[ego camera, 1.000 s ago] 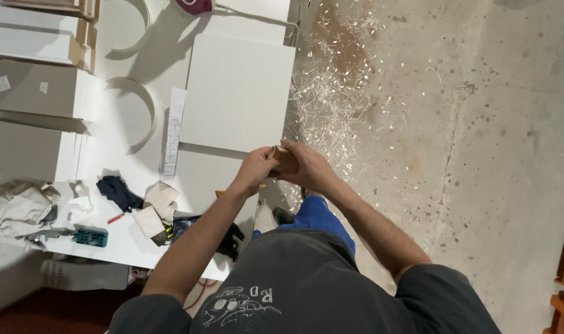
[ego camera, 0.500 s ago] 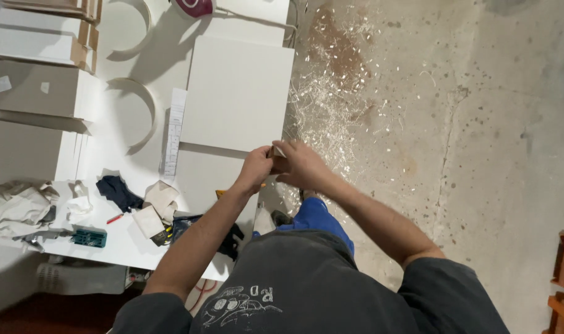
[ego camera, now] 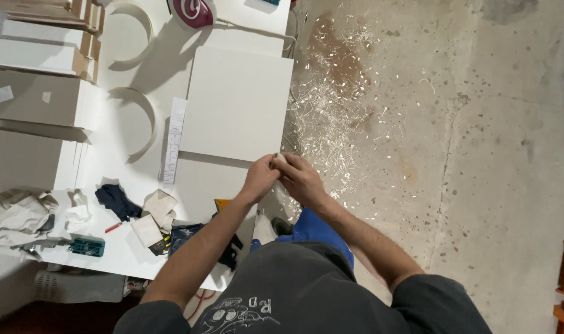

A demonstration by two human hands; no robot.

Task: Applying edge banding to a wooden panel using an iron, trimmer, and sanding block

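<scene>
My two hands meet at the right edge of the white worktable (ego camera: 124,253). My left hand (ego camera: 260,178) and my right hand (ego camera: 301,178) are pressed fingertip to fingertip around a small pale piece (ego camera: 280,159); most of it is hidden by the fingers. They are just below the near right corner of a white square panel (ego camera: 238,102) that lies flat on the table. My forearms reach up from my dark grey shirt, and blue trousers show beneath them.
On the table lie a long white strip (ego camera: 173,139), curved white offcuts (ego camera: 147,120), light rags (ego camera: 16,213), a dark blue cloth (ego camera: 115,201), a teal box (ego camera: 87,246), a red pencil (ego camera: 113,227) and a magenta iron (ego camera: 192,12). Pale shavings (ego camera: 331,117) litter the concrete floor.
My hands stay together on the small piece, working it with only a slight shift. Nothing else has moved.
</scene>
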